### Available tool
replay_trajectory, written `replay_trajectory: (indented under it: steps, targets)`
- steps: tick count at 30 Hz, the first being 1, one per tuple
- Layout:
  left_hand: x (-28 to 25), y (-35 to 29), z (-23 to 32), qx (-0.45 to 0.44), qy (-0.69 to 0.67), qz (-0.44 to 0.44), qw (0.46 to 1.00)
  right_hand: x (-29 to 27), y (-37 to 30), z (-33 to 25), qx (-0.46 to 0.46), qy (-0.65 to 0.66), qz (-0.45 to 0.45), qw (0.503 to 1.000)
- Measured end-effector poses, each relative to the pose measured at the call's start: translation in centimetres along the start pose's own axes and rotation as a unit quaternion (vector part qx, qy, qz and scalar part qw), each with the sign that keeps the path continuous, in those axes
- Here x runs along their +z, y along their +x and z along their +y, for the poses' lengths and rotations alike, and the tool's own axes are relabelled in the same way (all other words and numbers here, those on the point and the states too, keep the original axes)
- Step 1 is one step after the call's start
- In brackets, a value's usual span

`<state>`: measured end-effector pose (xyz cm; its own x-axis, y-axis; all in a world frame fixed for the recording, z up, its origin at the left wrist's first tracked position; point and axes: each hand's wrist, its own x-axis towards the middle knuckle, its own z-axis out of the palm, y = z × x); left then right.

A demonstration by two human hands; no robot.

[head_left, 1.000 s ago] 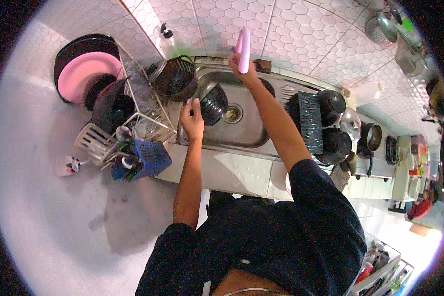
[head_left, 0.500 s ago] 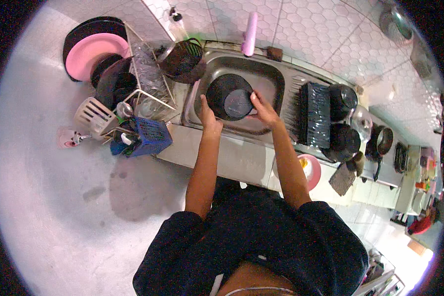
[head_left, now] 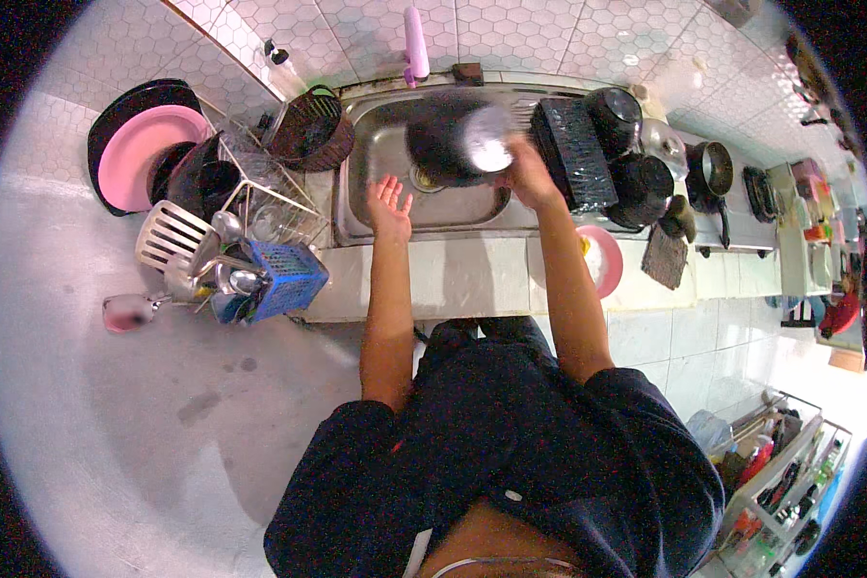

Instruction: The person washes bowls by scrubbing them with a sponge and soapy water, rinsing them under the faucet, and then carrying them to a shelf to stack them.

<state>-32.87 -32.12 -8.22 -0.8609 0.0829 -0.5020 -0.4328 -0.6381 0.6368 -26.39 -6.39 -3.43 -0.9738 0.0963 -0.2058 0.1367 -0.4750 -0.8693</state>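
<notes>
Over the steel sink point(head_left: 356, 207) my right hand point(head_left: 528, 175) grips a black round bowl point(head_left: 440, 135) by its right side. The bowl is smeared by motion, and a bright glare shows on its round base. My left hand point(head_left: 390, 208) is apart from the bowl, palm up with the fingers spread, above the near left part of the basin. Nothing lies in it. Between the two hands the round drain point(head_left: 424, 180) shows on the sink floor. A pink tap point(head_left: 415, 48) rises behind the basin.
Left of the sink stand a brown basket point(head_left: 313, 135), a dish rack point(head_left: 270, 197) and a blue utensil basket point(head_left: 287, 279). On the right are a black ridged tray point(head_left: 568, 154), black pots point(head_left: 641, 190) and a pink bowl point(head_left: 602, 260) near the counter edge.
My left hand has let go of the bowl and turned palm up. My right hand holds the bowl alone, now moving and blurred. The whole view has shifted.
</notes>
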Motion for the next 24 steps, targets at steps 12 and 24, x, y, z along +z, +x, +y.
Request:
replay_trajectory:
  steps: [12, 24]
  targets:
    - [-3.7, 0.8, -0.1, -0.001, 0.030, 0.052, 0.998, 5.7, -3.7, 2.6, -0.102, 0.310, -0.165, 0.931]
    - [2.0, -4.7, 0.7, -0.073, 0.074, -0.101, 0.990, 2.1, -7.9, 5.8, -0.267, -0.303, 0.096, 0.910]
